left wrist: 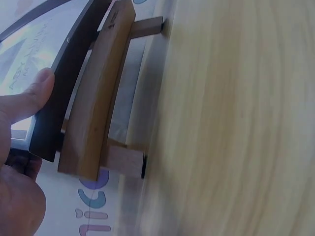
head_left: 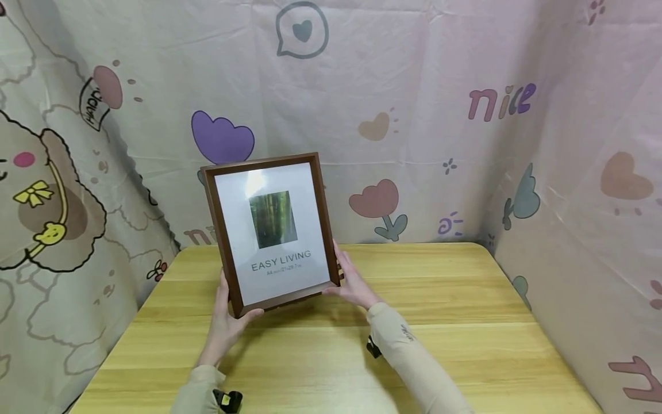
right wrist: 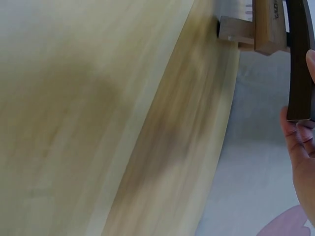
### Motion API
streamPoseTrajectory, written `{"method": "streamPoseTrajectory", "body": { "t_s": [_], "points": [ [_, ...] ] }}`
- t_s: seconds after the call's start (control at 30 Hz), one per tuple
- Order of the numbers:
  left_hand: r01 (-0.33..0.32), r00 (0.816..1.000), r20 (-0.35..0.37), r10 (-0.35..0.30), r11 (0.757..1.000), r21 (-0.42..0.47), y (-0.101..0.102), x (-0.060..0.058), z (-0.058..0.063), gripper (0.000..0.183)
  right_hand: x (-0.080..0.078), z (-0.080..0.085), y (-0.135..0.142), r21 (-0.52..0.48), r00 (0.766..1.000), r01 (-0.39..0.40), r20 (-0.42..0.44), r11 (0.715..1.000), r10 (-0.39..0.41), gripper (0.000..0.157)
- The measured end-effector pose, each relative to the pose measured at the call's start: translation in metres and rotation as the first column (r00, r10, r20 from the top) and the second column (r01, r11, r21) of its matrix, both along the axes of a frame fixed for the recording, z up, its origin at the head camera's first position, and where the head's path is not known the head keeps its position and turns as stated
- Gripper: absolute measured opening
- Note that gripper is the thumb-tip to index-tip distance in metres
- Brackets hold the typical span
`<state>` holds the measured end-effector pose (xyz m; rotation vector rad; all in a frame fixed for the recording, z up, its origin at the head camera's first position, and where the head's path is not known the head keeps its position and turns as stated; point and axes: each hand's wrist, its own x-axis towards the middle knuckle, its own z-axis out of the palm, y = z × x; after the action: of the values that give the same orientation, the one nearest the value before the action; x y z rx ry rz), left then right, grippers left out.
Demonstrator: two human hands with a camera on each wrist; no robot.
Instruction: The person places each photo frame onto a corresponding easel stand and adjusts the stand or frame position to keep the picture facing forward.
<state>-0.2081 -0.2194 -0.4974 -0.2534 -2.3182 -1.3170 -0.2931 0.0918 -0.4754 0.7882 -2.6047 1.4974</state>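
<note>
Picture frame [head_left: 271, 234] pinched, thumbs to fingers, by left hand [head_left: 226, 326] at seven o'clock, right hand [head_left: 354, 285] at four. Judged stiff, probably breakable; best held by both sides

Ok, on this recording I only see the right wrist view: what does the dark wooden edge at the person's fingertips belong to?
Observer: A rectangular brown wooden picture frame with dark EASY LIVING lettering on its front.
Operator: Is anything gripping the opposite side?
Observer: Yes, the person's bare left hand holds the lower left corner.
Operator: What shows behind that corner?
Observer: The left end of a long brown wooden bar, with a squared wooden foot near it.
</note>
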Motion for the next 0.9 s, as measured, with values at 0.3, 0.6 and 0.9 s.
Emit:
{"method": "streamPoseTrajectory", "body": {
  "t_s": [0.3, 0.6, 0.9],
  "points": [
    [0.011, 1.0, 0.012, -0.011, 0.999, 0.032, -0.014, 0.002, -0.001, 0.129, -0.001, -0.003, -0.015, 0.005, 1.0, -0.002, 0.004, 1.0, 0.002, 0.126],
    [0.01, 0.999, 0.036, -0.011, 0.999, 0.046, -0.023, 0.003, -0.003, 0.129, -0.002, -0.008, -0.026, 0.0, 1.0, 0.003, -0.03, 1.0, -0.003, 0.13],
    [-0.002, 0.999, 0.051, 0.0, 0.999, 0.038, -0.028, 0.001, -0.009, 0.129, -0.003, -0.011, -0.032, -0.002, 0.99, -0.003, -0.144, 1.0, 0.003, 0.129]
  ]
}}
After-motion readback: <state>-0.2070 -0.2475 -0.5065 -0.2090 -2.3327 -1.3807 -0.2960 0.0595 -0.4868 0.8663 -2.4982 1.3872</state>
